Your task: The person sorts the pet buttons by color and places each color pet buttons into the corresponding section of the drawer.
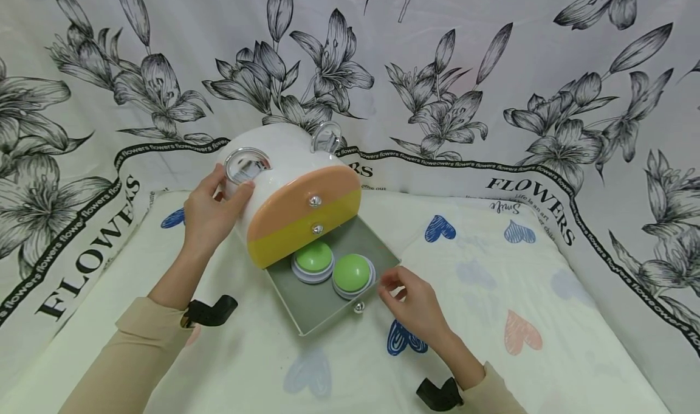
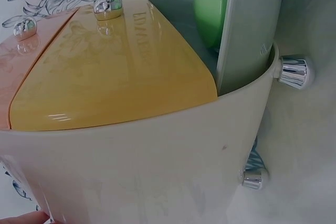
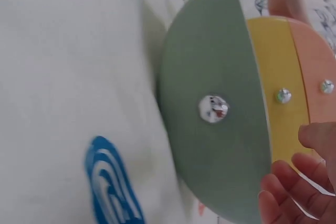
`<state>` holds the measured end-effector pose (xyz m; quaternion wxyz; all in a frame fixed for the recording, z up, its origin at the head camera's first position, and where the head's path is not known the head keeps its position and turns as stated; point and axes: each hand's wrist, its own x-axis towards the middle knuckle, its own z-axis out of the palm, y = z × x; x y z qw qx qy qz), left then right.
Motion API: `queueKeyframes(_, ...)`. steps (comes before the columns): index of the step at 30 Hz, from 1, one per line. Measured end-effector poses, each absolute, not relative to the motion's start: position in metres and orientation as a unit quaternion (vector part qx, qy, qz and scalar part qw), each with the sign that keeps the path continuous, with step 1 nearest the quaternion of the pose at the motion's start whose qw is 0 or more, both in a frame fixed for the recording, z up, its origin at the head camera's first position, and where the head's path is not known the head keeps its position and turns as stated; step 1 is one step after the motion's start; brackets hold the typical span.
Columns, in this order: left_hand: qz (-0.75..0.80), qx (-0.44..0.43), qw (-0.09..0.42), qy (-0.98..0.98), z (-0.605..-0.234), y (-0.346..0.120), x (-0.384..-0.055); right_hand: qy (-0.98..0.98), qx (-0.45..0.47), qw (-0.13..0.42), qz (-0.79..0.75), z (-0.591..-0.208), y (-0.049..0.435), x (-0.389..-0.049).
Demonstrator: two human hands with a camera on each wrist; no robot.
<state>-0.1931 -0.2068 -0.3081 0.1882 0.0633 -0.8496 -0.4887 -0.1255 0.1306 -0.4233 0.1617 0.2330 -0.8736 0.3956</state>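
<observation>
A rounded white drawer box (image 1: 273, 137) has an orange drawer front (image 1: 290, 198), a yellow drawer front (image 1: 301, 234) and silver knobs. Its grey-green bottom drawer (image 1: 298, 313) is pulled out. Inside lie two green domes on white round bases, the left dome (image 1: 313, 256) partly under the yellow front and the right dome (image 1: 352, 273) nearer the drawer's front. My left hand (image 1: 210, 210) holds the box's left side by a chrome ring (image 1: 247, 165), thumb in front. By the drawer's right corner, my right hand (image 1: 412, 301) has loosely bent fingers and holds nothing.
A second chrome ring (image 1: 327, 137) stands on the far side of the box top. Short chrome feet (image 2: 295, 72) show under the body. Heart-printed cloth (image 1: 465, 341) covers the surface, and a flower-printed curtain (image 1: 437, 13) hangs behind.
</observation>
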Motion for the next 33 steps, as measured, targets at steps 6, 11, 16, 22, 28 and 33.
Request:
queueKeyframes(6,-0.488,0.063,0.19,-0.85,-0.308,-0.207,-0.193,-0.871,0.233,0.156,0.402,-0.44,0.125,-0.121)
queueKeyframes(11,-0.488,0.065,0.185,-0.85,-0.307,-0.206,-0.193,-0.879,0.204,0.14,0.408,-0.451,0.118,-0.119)
queueKeyframes(16,-0.488,0.067,0.184,-0.85,-0.307,-0.206,-0.193,-0.881,0.186,0.12,0.418,-0.458,0.11,-0.115)
queueKeyframes(22,-0.49,0.063,0.186,-0.849,-0.307,-0.206,-0.193,-0.877,0.187,0.108,0.429,-0.464,0.102,-0.111)
queueKeyframes(28,-0.489,0.062,0.191,-0.849,-0.308,-0.206,-0.192,-0.885,0.179,0.123,0.412,-0.47,0.095,-0.11)
queueKeyframes(33,-0.488,0.064,0.189,-0.85,-0.308,-0.206,-0.192,-0.88,0.173,0.128,0.423,-0.471,0.09,-0.109)
